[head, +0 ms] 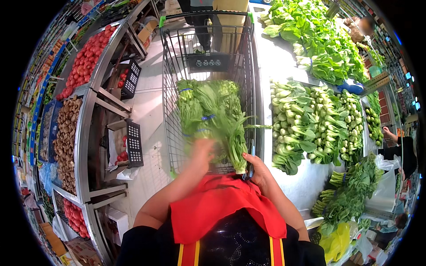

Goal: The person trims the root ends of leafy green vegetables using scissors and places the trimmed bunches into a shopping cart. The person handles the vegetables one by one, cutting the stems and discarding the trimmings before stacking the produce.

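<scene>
A metal shopping cart [166,66] stands before me, with several bundles of leafy greens [206,96] in it, some tied with blue bands. My right hand [258,166] is at the near right corner of the cart, its fingers at the pale root end of a leafy green bunch [237,146] that leans up and to the left. My left hand [203,151] is blurred by motion over the near bundles; whether its fingers hold any leaves cannot be told.
To the right, a metal counter [266,116] bears rows of bok choy [289,113] and leafy greens [309,33]. At left, shelves hold tomatoes [88,56] and mushrooms [68,143], with black crates [134,143] below. A person [203,23] stands beyond the cart.
</scene>
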The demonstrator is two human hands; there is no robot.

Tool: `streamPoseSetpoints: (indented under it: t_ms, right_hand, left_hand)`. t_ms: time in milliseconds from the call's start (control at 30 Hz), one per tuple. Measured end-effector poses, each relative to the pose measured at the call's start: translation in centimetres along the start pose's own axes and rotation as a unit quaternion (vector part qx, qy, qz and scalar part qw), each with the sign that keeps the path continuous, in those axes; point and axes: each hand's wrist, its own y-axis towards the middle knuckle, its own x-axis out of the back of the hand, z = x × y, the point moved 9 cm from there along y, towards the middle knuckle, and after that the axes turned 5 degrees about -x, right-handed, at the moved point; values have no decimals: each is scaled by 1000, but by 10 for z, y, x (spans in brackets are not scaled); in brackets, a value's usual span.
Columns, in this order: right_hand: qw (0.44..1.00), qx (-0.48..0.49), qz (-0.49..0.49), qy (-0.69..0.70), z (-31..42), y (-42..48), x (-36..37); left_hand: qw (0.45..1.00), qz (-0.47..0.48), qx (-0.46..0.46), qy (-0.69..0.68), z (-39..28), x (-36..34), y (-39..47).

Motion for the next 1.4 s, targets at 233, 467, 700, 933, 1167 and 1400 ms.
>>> streamPoseSetpoints:
  t_ms: [233,467,700,933,1167,1400]
  right_hand:
    - [997,68,-11,-24,11,-2,-11]
    - [991,112,-43,-57,18,3,7]
    - [989,136,-54,13,26,-6,3]
    - [984,172,-46,18,24,1,14]
    - [977,197,-55,66,32,2,20]
    - [970,226,-52,75,40,-10,4]
  left_hand:
    - [976,173,-18,131,17,-40,3]
    - [987,141,-60,54,16,-35,1]
    - [979,146,-28,141,6,-42,-16]
    - [982,161,9,95,19,-44,-19]
    - [971,194,-116,-83,-2,-66,-33]
    - [918,341,-8,-202,25,-58,-25]
